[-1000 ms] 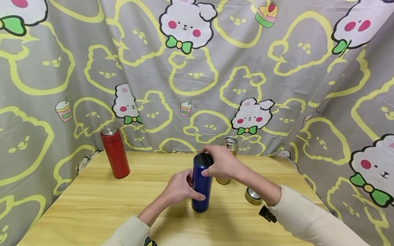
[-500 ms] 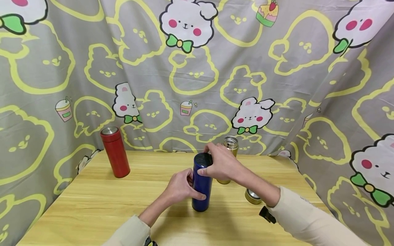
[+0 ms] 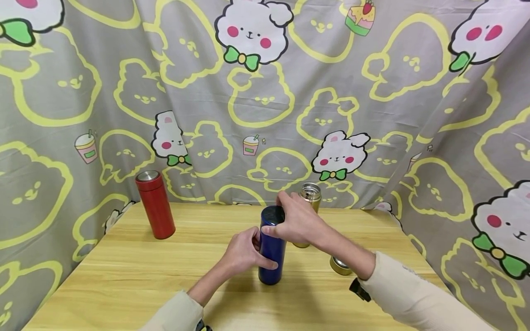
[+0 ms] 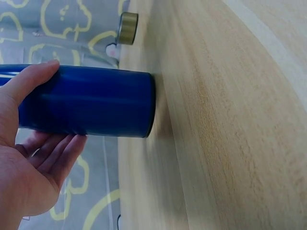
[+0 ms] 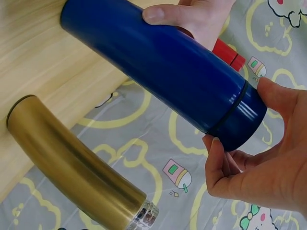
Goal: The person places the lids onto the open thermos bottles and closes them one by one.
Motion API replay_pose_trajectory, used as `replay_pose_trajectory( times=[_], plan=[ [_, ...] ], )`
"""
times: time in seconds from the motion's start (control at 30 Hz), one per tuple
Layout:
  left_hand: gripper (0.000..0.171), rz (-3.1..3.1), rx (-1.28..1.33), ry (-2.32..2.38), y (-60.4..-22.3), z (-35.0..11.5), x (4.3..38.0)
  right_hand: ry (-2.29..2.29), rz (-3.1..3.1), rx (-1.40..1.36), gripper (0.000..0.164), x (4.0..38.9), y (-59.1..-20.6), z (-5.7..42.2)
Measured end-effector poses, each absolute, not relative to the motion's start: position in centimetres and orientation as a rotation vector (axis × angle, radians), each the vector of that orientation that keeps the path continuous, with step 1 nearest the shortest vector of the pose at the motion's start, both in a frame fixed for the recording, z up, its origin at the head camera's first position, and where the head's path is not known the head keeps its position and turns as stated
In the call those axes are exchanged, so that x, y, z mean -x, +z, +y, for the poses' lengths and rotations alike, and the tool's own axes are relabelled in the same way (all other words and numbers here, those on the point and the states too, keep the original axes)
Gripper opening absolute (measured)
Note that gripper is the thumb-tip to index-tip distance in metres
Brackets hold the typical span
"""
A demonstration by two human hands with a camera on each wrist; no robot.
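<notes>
A blue thermos (image 3: 272,255) stands upright on the wooden table in front of the person. My left hand (image 3: 242,252) grips its body from the left, the thumb across the near side and the fingers on the far side. From above and the right, my right hand (image 3: 302,219) holds the lid (image 5: 244,117), thumb on one side and fingertips on the other. In the right wrist view a thin dark seam runs between lid and body. Behind the right hand stands a gold thermos (image 5: 79,165), its steel mouth (image 3: 310,191) uncovered.
The gold lid (image 3: 340,267) lies on the table (image 3: 198,216) by the right forearm, which partly covers it. At the back left a red thermos (image 3: 155,208) stands with its lid on. A patterned curtain (image 3: 265,115) hangs behind the table.
The right thumb has moved leftward across the near side of the lid, and the right hand has turned with it. The left hand and the blue thermos stay in place.
</notes>
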State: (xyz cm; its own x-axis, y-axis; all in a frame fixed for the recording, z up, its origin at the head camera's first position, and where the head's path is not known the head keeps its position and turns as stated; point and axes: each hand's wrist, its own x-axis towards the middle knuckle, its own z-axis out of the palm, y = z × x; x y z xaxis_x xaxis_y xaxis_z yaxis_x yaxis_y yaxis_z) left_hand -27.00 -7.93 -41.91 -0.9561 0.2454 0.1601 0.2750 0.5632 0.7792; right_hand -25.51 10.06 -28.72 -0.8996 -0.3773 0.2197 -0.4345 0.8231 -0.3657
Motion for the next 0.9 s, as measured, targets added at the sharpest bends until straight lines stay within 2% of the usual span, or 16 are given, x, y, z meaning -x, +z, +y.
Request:
replay_pose_trajectory(
  times=[0.9],
  plan=[
    [0.067,-2.779,0.522,-1.43,-41.92,-8.31,27.05,0.745,-2.868,-0.618,0.062,25.2,-28.99,10.49]
  ],
)
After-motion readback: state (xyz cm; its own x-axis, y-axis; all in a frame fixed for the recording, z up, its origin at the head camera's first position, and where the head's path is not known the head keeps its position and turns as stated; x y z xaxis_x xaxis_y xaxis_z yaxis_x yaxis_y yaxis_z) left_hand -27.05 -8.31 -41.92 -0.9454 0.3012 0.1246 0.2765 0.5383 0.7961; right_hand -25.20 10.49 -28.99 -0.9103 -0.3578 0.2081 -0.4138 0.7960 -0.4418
